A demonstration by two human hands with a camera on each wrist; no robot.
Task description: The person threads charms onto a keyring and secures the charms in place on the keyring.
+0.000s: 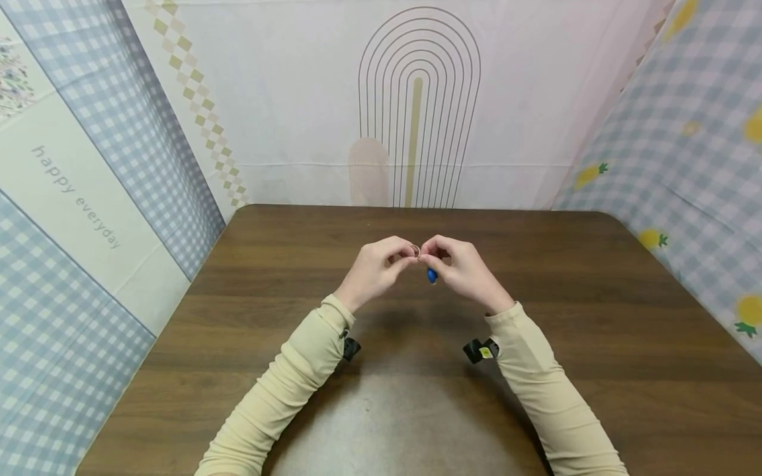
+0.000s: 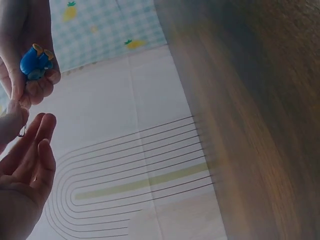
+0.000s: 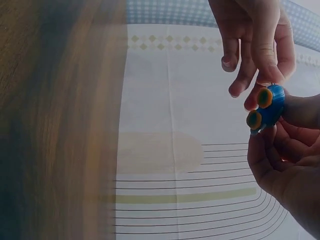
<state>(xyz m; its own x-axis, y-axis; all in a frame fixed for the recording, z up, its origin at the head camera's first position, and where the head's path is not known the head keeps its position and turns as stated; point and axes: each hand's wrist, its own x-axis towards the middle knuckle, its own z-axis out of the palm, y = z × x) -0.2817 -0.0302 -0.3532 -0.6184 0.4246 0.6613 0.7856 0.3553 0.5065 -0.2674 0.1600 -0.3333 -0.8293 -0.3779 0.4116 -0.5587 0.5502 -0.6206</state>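
Over the table, both hands meet at a small keychain. Its metal ring [image 1: 415,250] is pinched between the thumb and fingers of the left hand [image 1: 376,268]. The right hand [image 1: 463,270] pinches the keychain on the other side, close to where the ring joins. A small blue figure [image 1: 432,275] hangs below the right fingertips. In the left wrist view the blue figure [image 2: 34,66] shows two orange-yellow feet. From the right wrist, the figure [image 3: 270,106] overlaps the right thumb and fingers, which partly hide it.
A brown wooden table [image 1: 250,357] lies beneath the hands. Behind it hangs a white cloth [image 1: 286,99] with arch lines, and checked cloths [image 1: 673,158] hang at the sides. Small black cameras [image 1: 351,348] sit at both wrists, on beige sleeves [image 1: 286,383].
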